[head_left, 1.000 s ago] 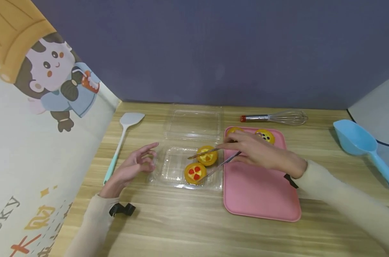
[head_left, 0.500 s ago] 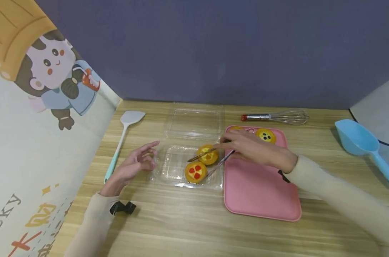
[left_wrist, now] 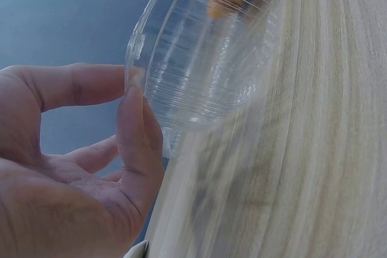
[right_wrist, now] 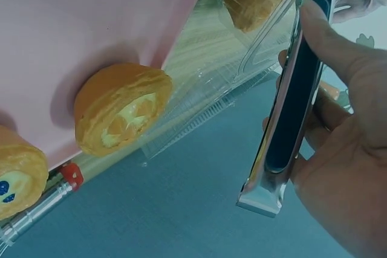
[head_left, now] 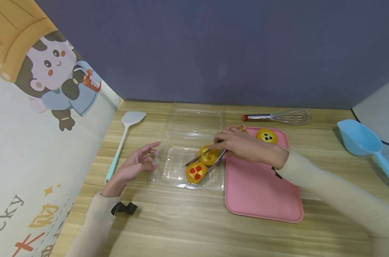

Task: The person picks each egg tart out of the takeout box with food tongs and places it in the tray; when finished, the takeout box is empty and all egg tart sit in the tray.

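My left hand (head_left: pixel 134 166) pinches the left rim of a clear plastic clamshell box (head_left: pixel 173 167) between thumb and index finger, plainest in the left wrist view. In my right hand (head_left: pixel 247 147) are metal tongs (right_wrist: pixel 293 107) with a dark grip. Their arms reach down into the box, tips on either side of the tart with red toppings (head_left: pixel 195 172). Behind it, partly covered by one tong arm, lies a second tart with yellow pieces (head_left: pixel 208 155). On the pink tray (head_left: pixel 262 194) sit a blueberry-topped tart (head_left: pixel 267 136) and a tart with orange pieces (right_wrist: pixel 124 113), mostly hidden by my right hand in the head view.
The box's lid (head_left: pixel 195 121) lies folded back toward the dark wall. A white spatula (head_left: pixel 123 137) with a mint handle is left of my left hand. Behind the tray lies a whisk (head_left: pixel 278 117), and a blue scoop (head_left: pixel 359 139) stands at the far right.
My right hand has moved left and slightly toward the box, and the tong tips have shifted down around the red-topped tart. My left hand stays at the box rim.
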Available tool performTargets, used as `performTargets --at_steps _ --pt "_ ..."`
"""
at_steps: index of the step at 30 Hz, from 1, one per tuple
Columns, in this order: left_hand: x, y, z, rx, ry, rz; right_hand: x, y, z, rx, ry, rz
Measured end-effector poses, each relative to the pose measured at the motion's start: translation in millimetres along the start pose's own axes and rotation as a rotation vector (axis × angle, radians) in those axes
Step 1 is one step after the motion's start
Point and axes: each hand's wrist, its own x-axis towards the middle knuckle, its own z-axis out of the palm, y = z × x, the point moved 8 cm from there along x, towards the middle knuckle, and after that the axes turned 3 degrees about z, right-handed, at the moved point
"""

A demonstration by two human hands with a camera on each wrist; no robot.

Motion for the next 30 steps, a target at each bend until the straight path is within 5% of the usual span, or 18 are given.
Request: performTargets --at_steps 30 --pt "0.4 -1.6 -1.0 0.013 -0.012 -0.011 1.6 -4.5 12.8 -0.03 0.073 0.073"
